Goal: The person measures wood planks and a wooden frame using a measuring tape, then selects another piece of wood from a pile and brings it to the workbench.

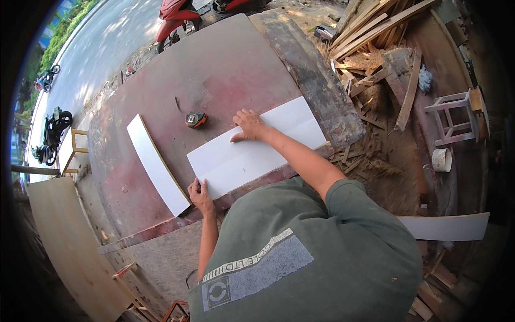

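While flat on bench, long white board (pixel 257 147) pinned by open hands: left (pixel 200 196), right (pixel 248 126)

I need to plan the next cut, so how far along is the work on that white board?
One narrow white strip already lies apart beside the tape measure. In hand: the left hand is at the wide white board's near corner, the right hand pressing its far edge. That board is uncut.

Sunlit outdoor workshop: reddish worktable (pixel 214 64), scrap timber pile (pixel 370 32), paved road (pixel 107 43).

Tape measure (pixel 196 119) & narrow white strip (pixel 156 163) block bench's left; far end free.
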`<state>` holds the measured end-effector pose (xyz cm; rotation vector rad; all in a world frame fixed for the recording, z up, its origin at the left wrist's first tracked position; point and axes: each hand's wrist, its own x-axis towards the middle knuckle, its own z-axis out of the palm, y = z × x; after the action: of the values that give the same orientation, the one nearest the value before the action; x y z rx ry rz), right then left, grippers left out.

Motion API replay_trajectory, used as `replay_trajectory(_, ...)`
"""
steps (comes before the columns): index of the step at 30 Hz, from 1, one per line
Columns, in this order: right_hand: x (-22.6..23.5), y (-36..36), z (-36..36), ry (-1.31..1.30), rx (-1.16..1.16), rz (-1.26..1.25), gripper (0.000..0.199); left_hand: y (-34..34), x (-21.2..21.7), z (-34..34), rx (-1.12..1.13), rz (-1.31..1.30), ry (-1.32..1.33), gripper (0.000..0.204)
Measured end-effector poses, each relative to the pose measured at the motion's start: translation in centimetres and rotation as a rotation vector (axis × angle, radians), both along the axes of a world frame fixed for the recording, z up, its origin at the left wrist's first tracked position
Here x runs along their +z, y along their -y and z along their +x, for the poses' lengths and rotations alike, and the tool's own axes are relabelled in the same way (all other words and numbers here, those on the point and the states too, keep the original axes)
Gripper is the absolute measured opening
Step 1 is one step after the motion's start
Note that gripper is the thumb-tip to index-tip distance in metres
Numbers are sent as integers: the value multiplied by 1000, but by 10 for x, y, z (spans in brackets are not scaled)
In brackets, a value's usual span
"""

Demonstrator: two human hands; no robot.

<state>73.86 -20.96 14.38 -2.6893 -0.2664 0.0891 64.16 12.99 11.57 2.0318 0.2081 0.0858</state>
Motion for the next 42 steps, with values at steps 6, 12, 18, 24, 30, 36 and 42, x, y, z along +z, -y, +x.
replay_trajectory(6,3,0,-5,31,13,3,68,5,1,0,67,-57,-60,45)
replay_trajectory(12,7,0,-7,49,4,-3,66,0,-1,2,51,-61,-80,46)
replay_trajectory(18,10,13,-8,-14,-14,-32,65,10,0,2,19,-83,-100,47)
replay_trajectory(24,6,24,-8,6,-14,-9,66,16,-2,3,7,-85,-112,47)
replay_trajectory(30,8,24,-25,123,-71,30,59,20,14,29,-14,219,-5,53)
replay_trajectory(36,43,23,-86,320,-166,207,51,66,70,150,-449,588,390,64)
replay_trajectory(42,64,16,-145,287,-162,326,44,80,26,243,-880,998,196,75)
